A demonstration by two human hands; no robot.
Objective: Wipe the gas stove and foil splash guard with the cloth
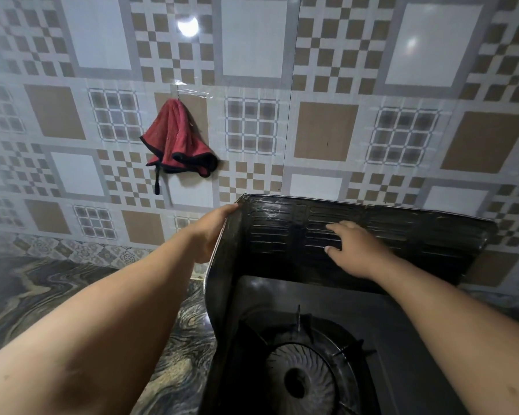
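Note:
A dark foil splash guard [402, 232] stands folded around the back and left side of the black gas stove [381, 319]. The stove's round burner [304, 372] with its pan support lies at the bottom centre. My left hand [212, 232] holds the guard's upper left corner from outside, fingertips at the top edge. Flat against the guard's inner back panel lies my right hand [352, 250], fingers spread and straight. A red cloth [177, 139] with black trim hangs from a hook on the tiled wall, up and left of both hands. Neither hand holds the cloth.
A patterned tile wall [327, 130] rises behind the stove. A marbled dark countertop [42, 295] stretches to the left of the guard. A clear adhesive hook strip [192, 92] carries the cloth.

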